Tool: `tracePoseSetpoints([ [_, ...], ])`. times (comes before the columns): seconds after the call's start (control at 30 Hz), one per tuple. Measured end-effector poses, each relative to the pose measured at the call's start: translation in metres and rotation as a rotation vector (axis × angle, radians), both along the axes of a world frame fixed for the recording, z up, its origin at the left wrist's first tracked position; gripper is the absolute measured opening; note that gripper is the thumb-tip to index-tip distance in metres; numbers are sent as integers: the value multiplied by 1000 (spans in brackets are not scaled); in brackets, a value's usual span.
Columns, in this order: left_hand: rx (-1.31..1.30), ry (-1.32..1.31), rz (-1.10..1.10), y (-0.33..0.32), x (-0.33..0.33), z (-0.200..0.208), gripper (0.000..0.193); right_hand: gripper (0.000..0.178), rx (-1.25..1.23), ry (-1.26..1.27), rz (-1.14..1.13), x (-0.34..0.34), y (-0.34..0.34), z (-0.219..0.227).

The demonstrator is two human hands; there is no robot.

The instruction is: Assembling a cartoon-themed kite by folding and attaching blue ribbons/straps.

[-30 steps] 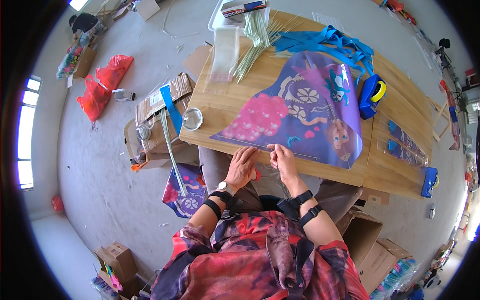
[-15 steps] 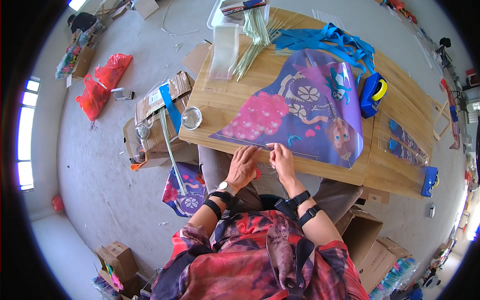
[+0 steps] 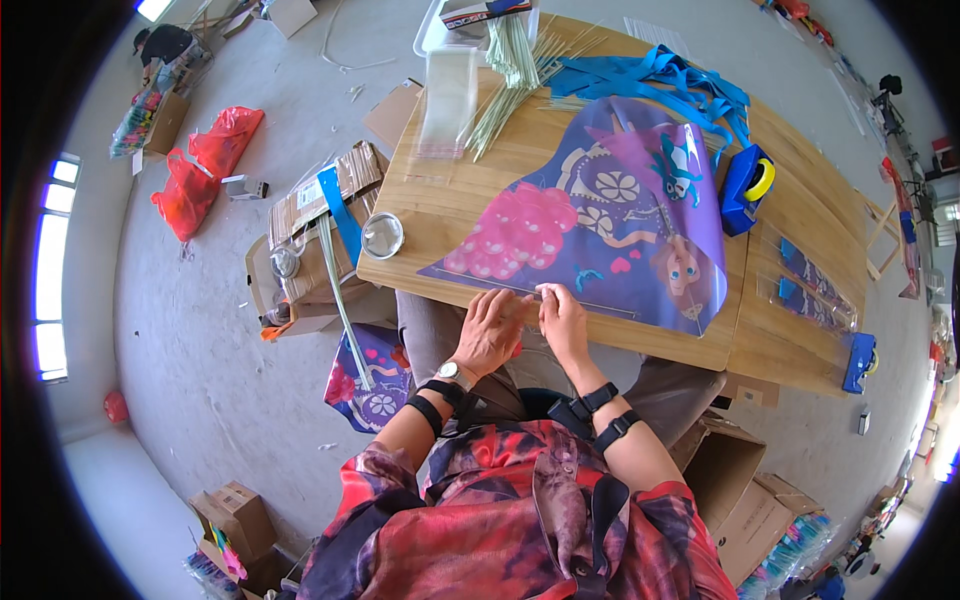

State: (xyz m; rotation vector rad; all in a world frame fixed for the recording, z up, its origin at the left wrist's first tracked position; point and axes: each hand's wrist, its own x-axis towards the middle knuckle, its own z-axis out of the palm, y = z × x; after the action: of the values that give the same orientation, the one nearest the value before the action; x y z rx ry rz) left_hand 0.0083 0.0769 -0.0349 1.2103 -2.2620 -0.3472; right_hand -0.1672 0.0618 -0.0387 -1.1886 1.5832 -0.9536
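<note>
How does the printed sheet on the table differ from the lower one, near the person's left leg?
The table sheet lies on the table; the lower sheet is below its level. The table sheet shows nearly whole; the lower sheet is partly hidden. The left hand and right hand are at the table sheet's near edge, away from the lower sheet. Both are purple with pink areas.

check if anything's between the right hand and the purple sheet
Nothing visible is in the way: the right hand is at the near edge of the sheet, the left hand beside it. The tape dispenser stands to the sheet's right; the blue ribbons lie at its far side.
</note>
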Motion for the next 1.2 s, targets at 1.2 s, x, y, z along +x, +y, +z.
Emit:
tracePoseSetpoints([
  [1.2,481,324,295,32,-1,18,18,9,-440,772,92,-66,0,11],
])
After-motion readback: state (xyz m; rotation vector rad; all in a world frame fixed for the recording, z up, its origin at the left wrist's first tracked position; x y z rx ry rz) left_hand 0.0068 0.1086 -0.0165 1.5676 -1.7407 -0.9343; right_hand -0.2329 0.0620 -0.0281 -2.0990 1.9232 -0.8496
